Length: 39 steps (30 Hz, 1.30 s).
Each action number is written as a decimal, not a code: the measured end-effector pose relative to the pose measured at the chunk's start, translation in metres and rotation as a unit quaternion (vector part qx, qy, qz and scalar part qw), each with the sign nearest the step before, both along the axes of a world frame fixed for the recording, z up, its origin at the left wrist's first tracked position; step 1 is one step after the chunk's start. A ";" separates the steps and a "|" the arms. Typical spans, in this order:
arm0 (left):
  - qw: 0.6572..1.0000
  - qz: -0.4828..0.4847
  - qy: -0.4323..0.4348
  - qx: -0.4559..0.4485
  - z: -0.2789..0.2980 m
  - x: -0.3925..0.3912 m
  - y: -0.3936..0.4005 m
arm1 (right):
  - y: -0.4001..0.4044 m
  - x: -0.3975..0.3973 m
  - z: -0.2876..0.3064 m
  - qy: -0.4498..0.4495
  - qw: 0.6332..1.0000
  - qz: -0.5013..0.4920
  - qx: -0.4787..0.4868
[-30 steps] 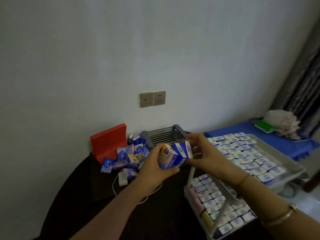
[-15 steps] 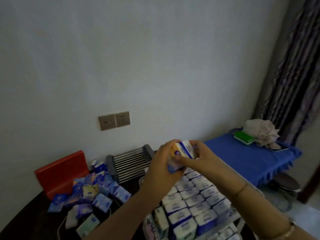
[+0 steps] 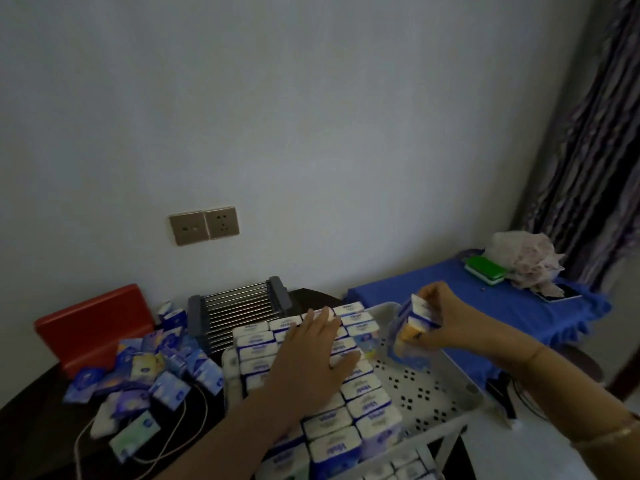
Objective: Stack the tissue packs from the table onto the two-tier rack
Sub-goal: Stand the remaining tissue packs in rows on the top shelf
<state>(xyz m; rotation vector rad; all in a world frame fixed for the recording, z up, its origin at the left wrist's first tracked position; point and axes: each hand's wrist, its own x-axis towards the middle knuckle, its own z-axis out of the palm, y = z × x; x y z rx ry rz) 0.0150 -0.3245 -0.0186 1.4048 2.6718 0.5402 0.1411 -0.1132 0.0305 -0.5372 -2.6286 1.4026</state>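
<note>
Fingers [image 3: 325, 320] of left hand [image 3: 308, 355] straight and lightly spread, laid flat across the standing rows of packs [image 3: 360, 389] on the upper tier. Probably there to brace them against toppling while the next lot goes in alongside.

From the far left: red board [image 3: 93, 327] propped against the wall at the back of the dark counter [image 3: 31, 410]. In front of it, loose pile of tissue packs [image 3: 145, 368], jumbled and not yet moved, with a white cable [image 3: 194, 434] trailing by its near edge. Just right of the pile, metal slatted drainer [image 3: 239, 313] lying behind the rack, holding nothing.

Then the two-tier rack [image 3: 464, 407]: upper tray filled on its left side with packs stood on edge, labels up, tight together, likely so as to fit the most per tier. Right side of its perforated floor bare. More packs showing in the lower tier [image 3: 398, 469] beneath.

Over that bare strip, right hand [image 3: 446, 323] with fingers [image 3: 429, 296] curled round a small bundle of packs [image 3: 414, 327], tilted and held low. Cannot tell whether touching the tray floor. Judged to be bound for the gap beside the last row. Too blurred to count.

Farthest right, blue-clothed table [image 3: 485, 306], no part of the job.
</note>
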 end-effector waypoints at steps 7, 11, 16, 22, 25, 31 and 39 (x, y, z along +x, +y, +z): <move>0.993 -0.005 0.093 -0.073 -0.007 -0.001 0.000 | -0.028 -0.002 -0.020 -0.047 0.988 0.129 0.073; 0.992 -0.002 0.089 -0.087 -0.006 0.002 -0.002 | -0.041 -0.002 -0.033 0.052 0.996 0.077 0.017; 0.991 0.001 0.086 -0.100 -0.005 0.005 0.000 | -0.044 0.000 -0.062 -0.020 0.997 -0.011 -0.072; 0.991 0.001 0.073 -0.110 -0.004 0.007 -0.001 | -0.058 -0.013 -0.071 -0.019 0.973 -0.084 -0.216; 0.992 -0.004 0.064 -0.112 -0.003 0.008 -0.002 | -0.059 -0.016 -0.073 -0.020 0.962 -0.087 -0.257; 0.996 -0.016 0.051 -0.067 0.004 0.016 -0.008 | -0.060 -0.006 -0.067 -0.043 0.978 -0.074 -0.192; 0.998 -0.008 0.051 0.023 0.020 0.014 -0.046 | -0.095 0.017 -0.010 0.060 0.992 -0.111 -0.021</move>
